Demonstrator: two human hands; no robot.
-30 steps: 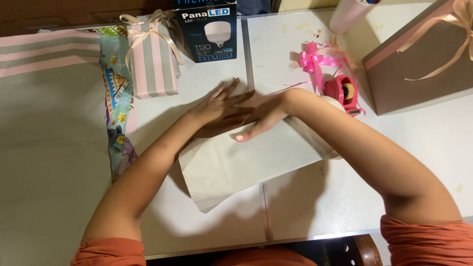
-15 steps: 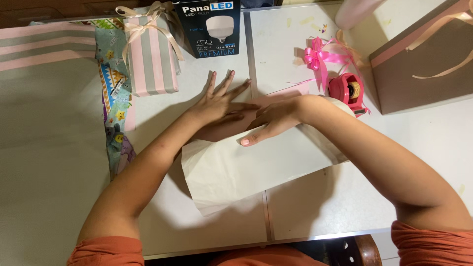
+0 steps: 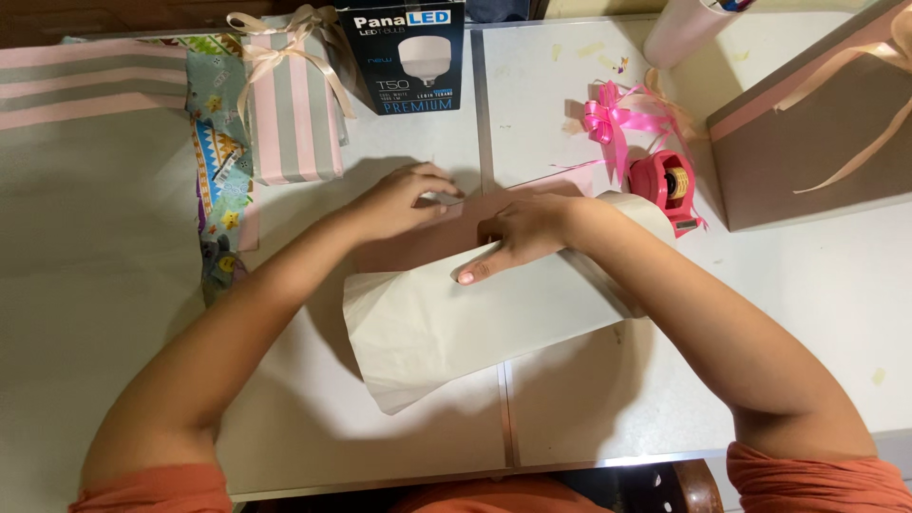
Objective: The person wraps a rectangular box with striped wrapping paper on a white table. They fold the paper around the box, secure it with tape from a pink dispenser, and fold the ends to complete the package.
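While both hands press the paper (image 3: pixel 475 313) mid-table | left hand (image 3: pixel 404 201) curled, fingertips pinching its far edge | right hand (image 3: pixel 518 233) flat, fingers spread | paper looks light, thin, creasable; best held by edges | tape dispenser (image 3: pixel 670 187) nearby

Lying under both hands, sheet of paper (image 3: pixel 456 323); sitting behind it, wrapped gift (image 3: pixel 290 104) left of bulb box (image 3: pixel 407 57), tape dispenser (image 3: pixel 668 188) right.

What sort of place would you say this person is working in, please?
Probably a gift-wrapping table at home or in a small shop: a striped wrapped box with ribbon, a pink tape dispenser and a pink ribbon bow lie about.
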